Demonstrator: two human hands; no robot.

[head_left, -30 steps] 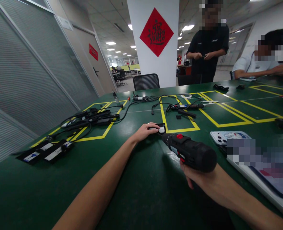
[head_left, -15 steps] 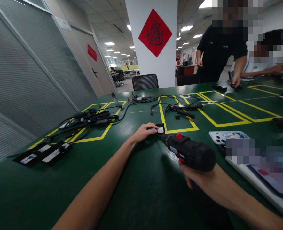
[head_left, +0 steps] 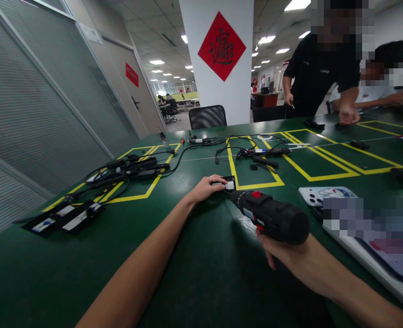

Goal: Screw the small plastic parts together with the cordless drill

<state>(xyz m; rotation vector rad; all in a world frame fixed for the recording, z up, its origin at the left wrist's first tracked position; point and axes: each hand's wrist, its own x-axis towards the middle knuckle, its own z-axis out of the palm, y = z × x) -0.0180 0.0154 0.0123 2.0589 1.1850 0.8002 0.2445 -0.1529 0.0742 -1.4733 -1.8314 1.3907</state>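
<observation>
Head view: left fingers grasp a small rectangular piece, right fingers a rounded, matte black drill.

White pillar behind green table

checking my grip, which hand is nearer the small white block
Left. The left hand has its fingertips at the small white block; the right hand is farther off, nearer the body, gripping the black drill.

Drill in right hand, green table
</observation>
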